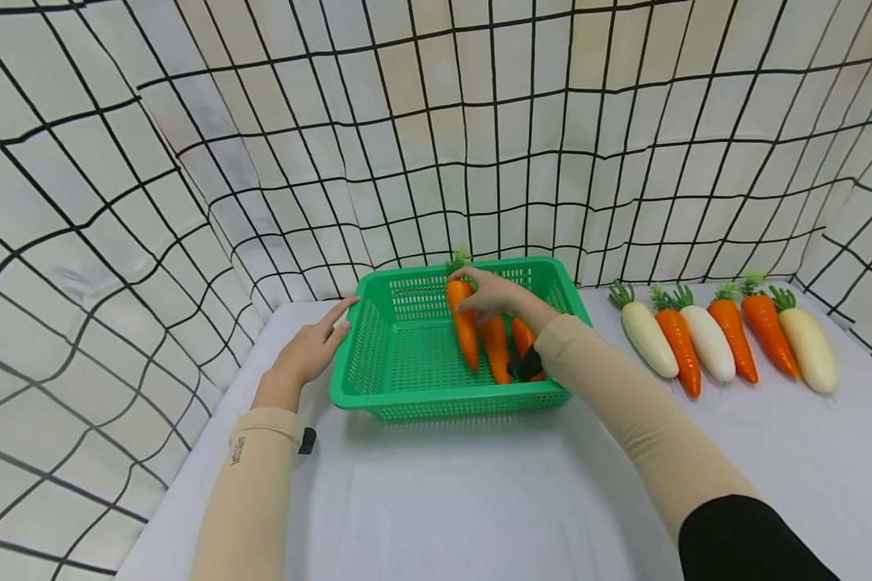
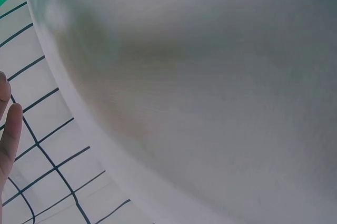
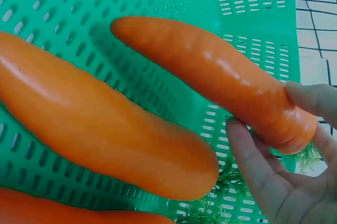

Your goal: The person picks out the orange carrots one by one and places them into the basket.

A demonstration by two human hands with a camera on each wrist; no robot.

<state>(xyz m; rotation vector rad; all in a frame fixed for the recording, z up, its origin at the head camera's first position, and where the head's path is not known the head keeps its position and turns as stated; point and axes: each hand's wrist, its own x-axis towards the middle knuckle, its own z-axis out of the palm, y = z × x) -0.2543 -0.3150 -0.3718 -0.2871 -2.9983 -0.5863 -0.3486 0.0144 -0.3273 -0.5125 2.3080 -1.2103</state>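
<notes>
A green perforated basket (image 1: 436, 401) stands on the white table. Inside its right half my right hand (image 1: 492, 294) pinches an orange carrot (image 1: 463, 323) near its leafy top, thumb on one side and fingers on the other. The held carrot (image 3: 205, 66) slants with its tip towards the basket floor. Beside it in the basket lie a second carrot (image 1: 496, 355) and a third carrot (image 1: 523, 335), partly hidden by the right wrist. My left hand (image 1: 308, 347) touches the basket's left rim with extended fingers. Only some fingertips (image 2: 11, 134) of it show in the left wrist view.
To the right of the basket, a row of carrots (image 1: 679, 351) and white radishes (image 1: 650, 339) lies on the table (image 1: 465, 500), leafy ends away from me. A black grid net (image 1: 494, 153) over white sheeting stands behind the basket and along both sides.
</notes>
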